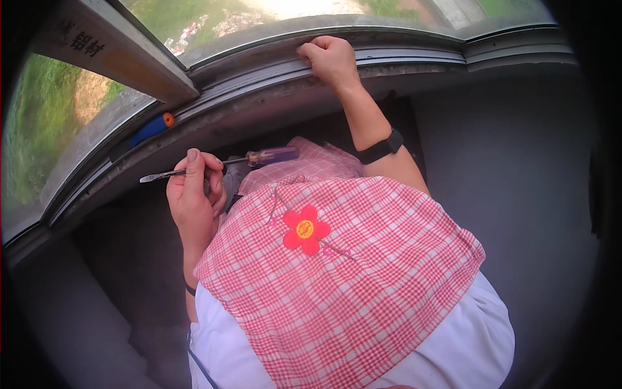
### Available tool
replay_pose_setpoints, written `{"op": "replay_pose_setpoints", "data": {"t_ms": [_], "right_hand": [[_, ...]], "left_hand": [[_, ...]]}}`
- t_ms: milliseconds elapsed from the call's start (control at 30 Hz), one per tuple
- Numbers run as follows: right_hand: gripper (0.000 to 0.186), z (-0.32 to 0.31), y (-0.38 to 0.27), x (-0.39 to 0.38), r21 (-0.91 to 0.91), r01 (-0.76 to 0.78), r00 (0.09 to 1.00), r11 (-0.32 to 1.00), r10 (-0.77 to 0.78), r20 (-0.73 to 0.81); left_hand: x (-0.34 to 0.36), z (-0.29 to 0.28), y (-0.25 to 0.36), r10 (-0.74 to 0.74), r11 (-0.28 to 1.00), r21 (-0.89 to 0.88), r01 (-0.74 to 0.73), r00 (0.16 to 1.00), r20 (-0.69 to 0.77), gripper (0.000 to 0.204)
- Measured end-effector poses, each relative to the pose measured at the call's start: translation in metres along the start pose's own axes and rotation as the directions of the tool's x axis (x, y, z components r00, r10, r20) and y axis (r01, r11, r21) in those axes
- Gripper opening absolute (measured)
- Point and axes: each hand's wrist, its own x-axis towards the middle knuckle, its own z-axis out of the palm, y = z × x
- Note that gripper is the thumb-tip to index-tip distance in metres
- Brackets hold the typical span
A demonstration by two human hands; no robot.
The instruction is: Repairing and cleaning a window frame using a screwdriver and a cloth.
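Note:
My left hand (197,188) is closed around the dark shaft of a flat-blade screwdriver (272,155). The blade points left, and the clear purple handle lies to the right, in front of my apron. At the window my right hand (332,58) rests against the metal sliding track (395,57), its fingers curled in a pinch. Whatever those fingertips hold, if anything, is hidden.
On the left stretch of the sill lies a tool with a blue handle (150,128) and an orange end. A metal window post (123,55) slants above it. Window glass (227,29) stands beyond the track, and a grey wall (505,162) is to the right.

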Motion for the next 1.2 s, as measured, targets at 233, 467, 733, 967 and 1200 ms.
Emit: {"op": "replay_pose_setpoints", "data": {"t_ms": [233, 467, 733, 967, 1200], "right_hand": [[0.029, -0.013, -0.007, -0.024, -0.203, 0.014, 0.996, 0.979, -0.030, -0.081], [0.028, -0.045, 0.028, -0.035, -0.166, -0.012, 0.999, 0.986, 0.003, -0.052], [0.039, -0.036, -0.007, -0.045, 0.076, -0.173, 0.980, 0.982, 0.164, 0.114], [0.049, -0.024, -0.014, -0.008, -0.155, -0.190, 0.956, 0.970, 0.218, 0.194], [0.029, -0.034, -0.002, 0.014, -0.303, -0.035, 0.995, 0.952, 0.005, -0.098]], "left_hand": [[-0.003, -0.004, -0.002, 0.004, 1.000, 0.000, -0.004, 1.000, -0.004, 0.035], [0.001, -0.008, -0.010, -0.003, 1.000, 0.008, 0.004, 0.999, -0.042, 0.034], [-0.003, -0.012, -0.007, -0.004, 1.000, -0.019, 0.004, 1.000, 0.013, 0.033], [-0.015, -0.003, -0.001, -0.012, 1.000, -0.010, 0.012, 1.000, 0.006, 0.033], [0.020, 0.003, -0.005, -0.003, 1.000, -0.027, 0.003, 1.000, -0.008, 0.034]]}}
